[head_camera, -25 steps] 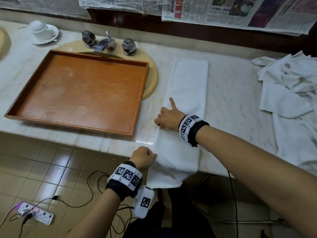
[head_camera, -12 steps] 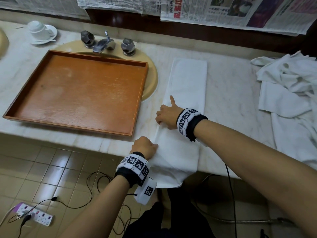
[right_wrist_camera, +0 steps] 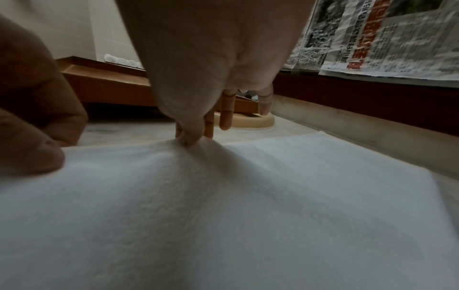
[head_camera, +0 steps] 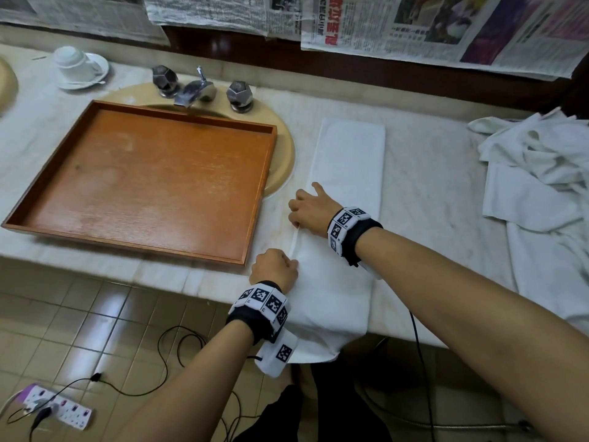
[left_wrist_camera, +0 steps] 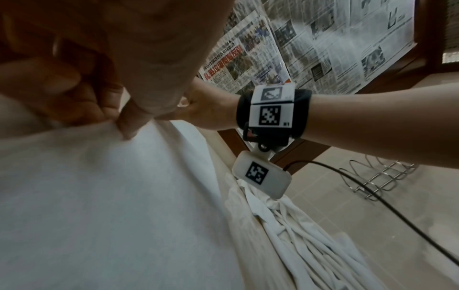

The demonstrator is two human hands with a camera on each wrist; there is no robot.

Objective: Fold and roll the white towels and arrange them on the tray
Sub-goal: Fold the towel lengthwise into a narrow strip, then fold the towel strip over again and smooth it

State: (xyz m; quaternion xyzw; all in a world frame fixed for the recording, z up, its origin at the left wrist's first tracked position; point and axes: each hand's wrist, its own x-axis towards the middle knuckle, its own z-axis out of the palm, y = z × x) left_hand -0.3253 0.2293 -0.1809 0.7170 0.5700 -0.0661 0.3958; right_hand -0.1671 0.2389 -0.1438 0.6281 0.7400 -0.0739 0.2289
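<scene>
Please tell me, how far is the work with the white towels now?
Early stage. Done: one towel lies on the counter as a long narrow strip. In hand: the left hand and right hand pinch its left edge, folding not rolling. Left: rolling it, the crumpled pile of towels, and filling the tray, which holds no towel.

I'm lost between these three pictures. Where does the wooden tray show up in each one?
Head view: the wooden tray fills the left half, lying over the sink, left of the folded towel.
Left wrist view: not in it; only towel, both hands and newspapers show.
Right wrist view: its brown side wall runs along the upper left, behind the fingers.
Shared landmark: the newspaper with the red headline.
</scene>
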